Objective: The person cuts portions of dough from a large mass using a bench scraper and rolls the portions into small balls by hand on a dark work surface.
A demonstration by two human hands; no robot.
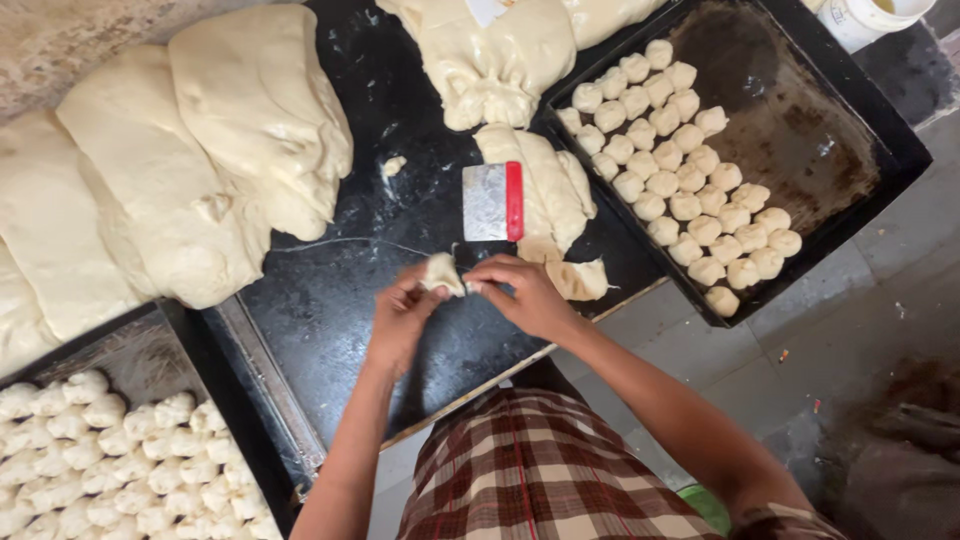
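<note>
My left hand (400, 318) and my right hand (525, 296) meet over the black worktop (400, 110), both pinching one small piece of pale dough (441, 273) between their fingertips. Just beyond the hands lies a metal dough scraper with a red handle (494, 202), resting against a flattened lump of dough (548, 185). A smaller torn piece of dough (578, 279) sits right of my right hand. At the right, a dark baking tray (800, 130) holds several rows of small dough balls (680, 180).
Large masses of dough (190, 160) cover the worktop's left side, another mound (490, 55) lies at the top. A second tray (215, 400) at lower left is packed with dough balls. A white bucket (875, 18) stands top right. Grey floor lies right; my checked garment is below.
</note>
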